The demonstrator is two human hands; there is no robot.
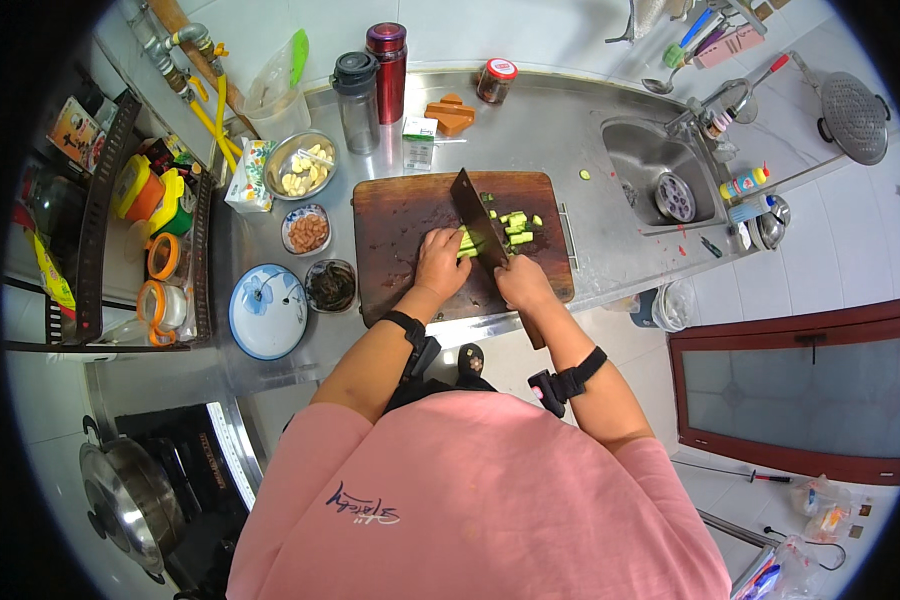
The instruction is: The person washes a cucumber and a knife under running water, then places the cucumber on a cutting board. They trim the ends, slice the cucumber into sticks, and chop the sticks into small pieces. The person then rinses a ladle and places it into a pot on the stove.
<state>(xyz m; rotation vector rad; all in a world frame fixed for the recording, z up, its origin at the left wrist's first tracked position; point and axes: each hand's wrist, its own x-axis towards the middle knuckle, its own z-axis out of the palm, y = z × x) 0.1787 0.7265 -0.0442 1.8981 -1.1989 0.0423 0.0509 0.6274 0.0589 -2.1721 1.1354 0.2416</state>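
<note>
A dark wooden cutting board [390,217] lies before me on the steel counter. My right hand [523,283] grips a cleaver [476,214] by its handle, and the broad blade slants away from me over the board. To the left of the blade, my left hand [441,261] presses on strips of cucumber [466,244], its fingertips close to the steel. Cut cucumber pieces [519,228] lie to the right of the blade, several of them in a loose heap. Part of the cucumber is hidden under my left fingers.
Left of the board stand a steel bowl of garlic cloves [273,178], a small bowl of peanuts [307,229], a bowl of dark food [331,286] and a blue-rimmed lidded dish [268,312]. Behind are a red flask [387,75] and a jar [496,81]. A sink [615,142] is at right.
</note>
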